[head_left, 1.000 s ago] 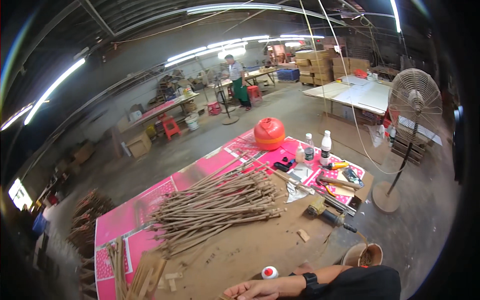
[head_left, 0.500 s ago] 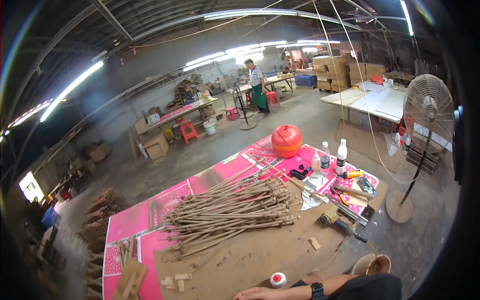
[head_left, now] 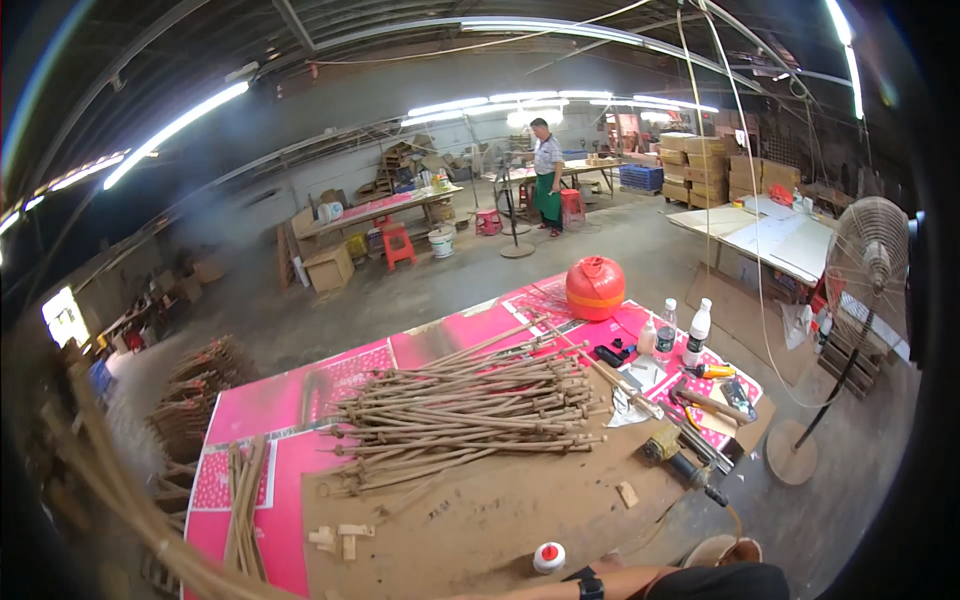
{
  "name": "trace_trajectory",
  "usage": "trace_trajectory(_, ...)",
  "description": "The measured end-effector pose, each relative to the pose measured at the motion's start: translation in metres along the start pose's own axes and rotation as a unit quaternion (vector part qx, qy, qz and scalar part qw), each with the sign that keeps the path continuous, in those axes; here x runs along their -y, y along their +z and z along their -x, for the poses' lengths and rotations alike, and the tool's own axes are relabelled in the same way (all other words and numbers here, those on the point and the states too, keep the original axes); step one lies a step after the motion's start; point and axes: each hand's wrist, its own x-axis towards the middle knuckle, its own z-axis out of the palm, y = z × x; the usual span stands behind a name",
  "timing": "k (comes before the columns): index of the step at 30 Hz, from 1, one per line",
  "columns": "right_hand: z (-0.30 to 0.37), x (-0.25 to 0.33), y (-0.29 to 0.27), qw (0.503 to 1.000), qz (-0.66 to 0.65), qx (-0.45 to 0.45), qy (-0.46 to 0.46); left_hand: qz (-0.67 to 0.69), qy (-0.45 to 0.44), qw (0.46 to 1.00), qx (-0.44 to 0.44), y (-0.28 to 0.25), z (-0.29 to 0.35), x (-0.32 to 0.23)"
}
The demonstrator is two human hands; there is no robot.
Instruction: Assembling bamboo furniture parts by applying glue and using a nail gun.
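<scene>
A sliver of my right hand (head_left: 510, 597) shows at the bottom edge, with a dark watch (head_left: 592, 588) on its wrist; its fingers are cut off from view. Just above it stands a small white bottle with a red cap (head_left: 549, 557). My left hand is out of the picture. At the lower left, long thin wooden rods (head_left: 140, 515) slant up close to the camera, blurred; what holds them is hidden. A large heap of wooden rods with knobbed ends (head_left: 470, 415) covers the middle of the pink and brown table (head_left: 430, 545).
Several rods (head_left: 245, 510) and small wooden blocks (head_left: 345, 538) lie at the table's left. To the right are a power drill (head_left: 680, 465), a hammer (head_left: 715, 405), bottles (head_left: 698, 330) and a red round container (head_left: 595, 289). A fan (head_left: 870, 255) stands beyond; a person (head_left: 548, 175) stands farther off.
The view has shifted. Blurred rods have come in at the lower left, where a broad wooden piece no longer shows. My right hand has slipped almost wholly below the bottom edge.
</scene>
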Motion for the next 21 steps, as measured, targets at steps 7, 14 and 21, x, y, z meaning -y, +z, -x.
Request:
trace_trajectory(7, -0.018, -0.02, 0.022, 0.994, -0.034, -0.033, 0.094, -0.032, -0.064, 0.996, 0.044, -0.02, 0.024, 0.01)
trace_trajectory(14, -0.013, -0.022, 0.006, 0.979, 0.013, -0.168, 0.117, 0.08, -0.142, 0.984, 0.067, -0.009, -0.034, 0.016)
trace_trajectory(21, -0.045, -0.027, 0.02, 0.965, 0.008, -0.255, 0.062, -0.295, 0.273, 0.768, -0.499, -0.009, 0.042, 0.085)
